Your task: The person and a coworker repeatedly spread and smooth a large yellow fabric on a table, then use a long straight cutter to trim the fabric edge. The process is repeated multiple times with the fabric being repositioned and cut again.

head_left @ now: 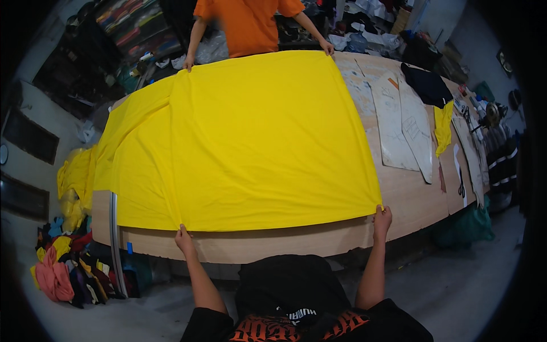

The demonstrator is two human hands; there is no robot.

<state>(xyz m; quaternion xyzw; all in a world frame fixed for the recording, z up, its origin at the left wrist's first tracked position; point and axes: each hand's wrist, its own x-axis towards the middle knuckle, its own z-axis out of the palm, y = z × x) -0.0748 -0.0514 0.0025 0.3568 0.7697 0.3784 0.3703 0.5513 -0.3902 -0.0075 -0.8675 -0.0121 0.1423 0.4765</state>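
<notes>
A wide sheet of yellow fabric lies across the wooden table, with creases fanning out toward its left part. My left hand pinches the near edge of the fabric, left of the middle. At the near right corner my right hand grips the cloth between thumb and fingers. Across the table a person in an orange shirt holds the far edge with both hands, one at the far right corner and one farther left. More of the yellow fabric runs off the table's left end.
Paper pattern pieces lie on the table's right side. Beyond them are a dark folded cloth, a yellow scrap and black scissors. A metal rail stands at the left end, near a pile of clothes on the floor.
</notes>
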